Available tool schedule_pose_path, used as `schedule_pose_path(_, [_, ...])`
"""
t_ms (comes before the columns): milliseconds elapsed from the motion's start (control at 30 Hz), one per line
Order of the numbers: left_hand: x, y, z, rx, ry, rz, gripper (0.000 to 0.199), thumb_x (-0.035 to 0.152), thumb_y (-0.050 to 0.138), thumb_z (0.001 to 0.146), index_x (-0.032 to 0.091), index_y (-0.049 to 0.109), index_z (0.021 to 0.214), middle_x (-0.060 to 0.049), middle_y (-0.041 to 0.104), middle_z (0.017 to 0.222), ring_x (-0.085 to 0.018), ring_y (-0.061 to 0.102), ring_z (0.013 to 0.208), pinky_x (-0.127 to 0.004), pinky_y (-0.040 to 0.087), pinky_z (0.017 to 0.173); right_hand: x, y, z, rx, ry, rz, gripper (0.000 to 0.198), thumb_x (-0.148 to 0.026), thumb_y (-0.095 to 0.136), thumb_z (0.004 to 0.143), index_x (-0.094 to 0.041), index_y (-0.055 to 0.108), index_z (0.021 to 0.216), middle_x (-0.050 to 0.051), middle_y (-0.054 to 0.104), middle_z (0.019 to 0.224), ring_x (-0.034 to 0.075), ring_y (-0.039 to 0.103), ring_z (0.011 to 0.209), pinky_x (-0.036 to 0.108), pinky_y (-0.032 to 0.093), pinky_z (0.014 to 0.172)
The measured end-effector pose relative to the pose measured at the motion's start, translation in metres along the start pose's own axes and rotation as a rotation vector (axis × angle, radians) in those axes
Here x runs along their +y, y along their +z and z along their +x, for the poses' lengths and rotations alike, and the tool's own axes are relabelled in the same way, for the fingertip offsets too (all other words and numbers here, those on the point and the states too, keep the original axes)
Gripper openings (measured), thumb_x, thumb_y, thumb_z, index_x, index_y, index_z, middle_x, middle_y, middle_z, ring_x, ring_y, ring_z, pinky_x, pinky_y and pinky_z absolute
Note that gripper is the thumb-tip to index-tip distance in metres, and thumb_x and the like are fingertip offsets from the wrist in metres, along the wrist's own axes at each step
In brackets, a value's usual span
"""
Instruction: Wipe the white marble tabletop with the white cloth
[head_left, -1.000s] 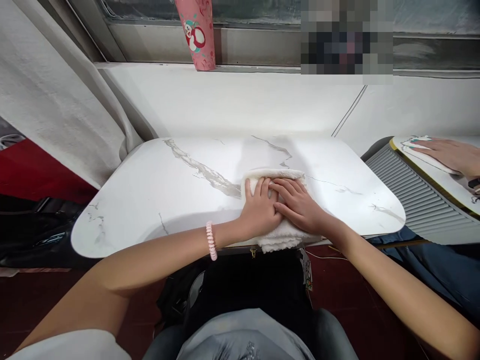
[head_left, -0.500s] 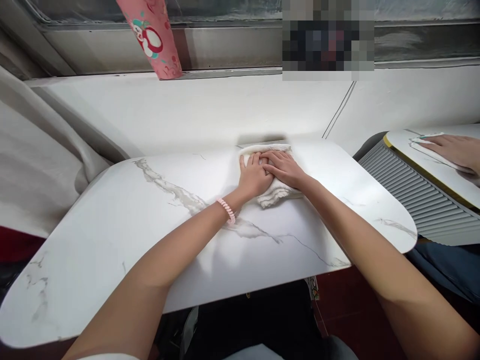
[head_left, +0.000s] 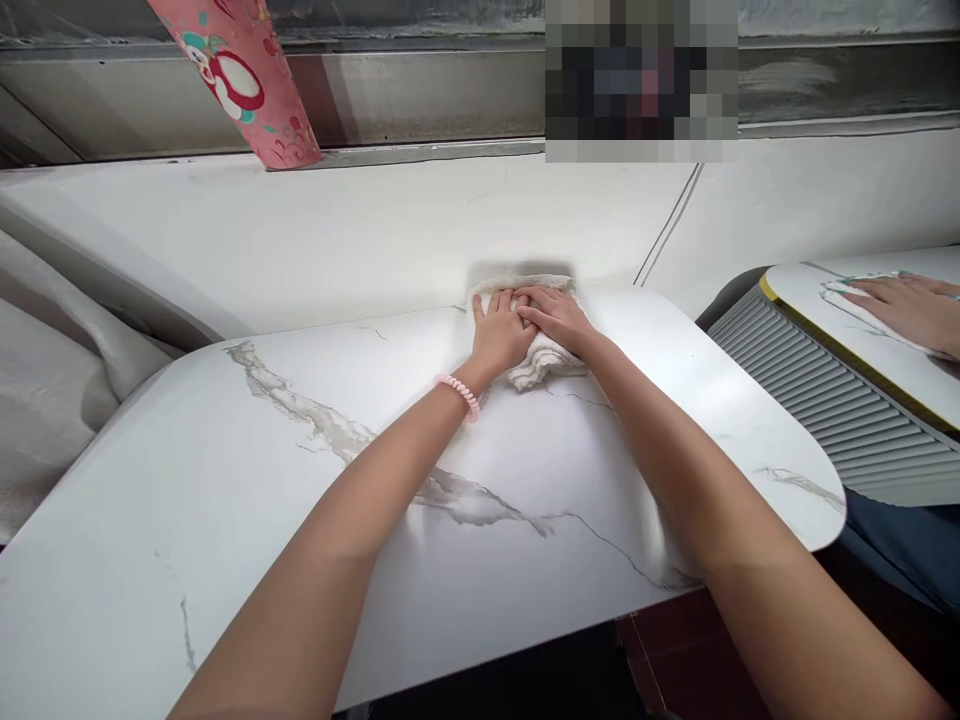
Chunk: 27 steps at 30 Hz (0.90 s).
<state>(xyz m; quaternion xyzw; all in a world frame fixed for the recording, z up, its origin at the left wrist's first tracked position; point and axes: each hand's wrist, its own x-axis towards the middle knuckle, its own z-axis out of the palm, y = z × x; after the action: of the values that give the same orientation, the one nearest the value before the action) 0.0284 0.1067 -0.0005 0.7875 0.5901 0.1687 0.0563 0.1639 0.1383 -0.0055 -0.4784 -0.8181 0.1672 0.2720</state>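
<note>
Head view: both hands pressed flat on a folded white towel (head_left: 536, 355) at the far edge of the marble-patterned surface (head_left: 375, 520).

Left hand (head_left: 501, 335) and right hand (head_left: 553, 318) lie side by side, fingers spread and overlapping a little, palms down on the cloth and not clamped round it. With the towel at the wall-side rim, this pass looks, by my judgement, at its far end; the wide stretches of surface left and right of the arms show no clear sign of being wiped or not. Beyond the left hand a pink cup (head_left: 240, 80) stands on the window ledge; off to the right, another person's hand (head_left: 911, 310) rests on a cloth on a second table.
</note>
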Motion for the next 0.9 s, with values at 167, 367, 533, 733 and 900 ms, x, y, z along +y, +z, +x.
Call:
schedule_pose_path(167, [0.006,0.003,0.004,-0.017,0.037,0.016,0.052,0.033,0.025,0.097,0.015,0.042,0.144,-0.013,0.038,0.153,-0.024,0.027,0.144,-0.054,0.008,0.120,-0.004,-0.002,-0.012,0.073,0.076,-0.037,0.042,-0.037,0.038,0.093,-0.021,0.058,0.127,0.007,0.057,0.135,0.026,0.046,0.128,0.047,0.029,0.111])
schedule_pose_path(367, [0.034,0.007,-0.013,-0.035,0.091,0.006,0.052,0.035,0.027,0.098,0.015,0.043,0.144,-0.013,0.038,0.153,-0.025,0.027,0.145,-0.053,0.008,0.121,-0.003,-0.015,-0.046,0.115,0.111,-0.067,0.041,-0.037,0.039,0.094,-0.021,0.058,0.126,0.006,0.058,0.135,0.026,0.047,0.128,0.047,0.029,0.111])
schedule_pose_path(533, [0.062,0.005,-0.055,-0.006,0.014,0.022,0.053,0.033,0.027,0.098,0.013,0.040,0.145,-0.014,0.037,0.154,-0.028,0.026,0.145,-0.056,0.009,0.120,-0.010,-0.027,-0.084,0.046,-0.034,-0.047,0.040,-0.039,0.038,0.095,-0.023,0.058,0.125,0.005,0.058,0.134,0.025,0.047,0.127,0.045,0.031,0.109])
schedule_pose_path(733, [0.090,0.001,-0.111,-0.043,0.023,0.064,0.056,0.033,0.026,0.098,0.009,0.036,0.147,-0.018,0.033,0.155,-0.031,0.023,0.146,-0.060,0.009,0.119,-0.027,-0.037,-0.141,-0.001,-0.133,-0.107,0.044,-0.043,0.031,0.098,-0.022,0.054,0.129,0.007,0.056,0.136,0.026,0.045,0.130,0.046,0.031,0.109])
schedule_pose_path(900, [0.122,0.004,-0.146,-0.105,0.056,0.070,0.059,0.037,0.026,0.098,0.008,0.030,0.150,-0.018,0.030,0.156,-0.033,0.021,0.146,-0.063,0.007,0.118,-0.029,-0.050,-0.191,0.022,-0.197,-0.131,0.045,-0.048,0.032,0.098,-0.023,0.053,0.130,0.008,0.056,0.134,0.029,0.046,0.129,0.049,0.033,0.109])
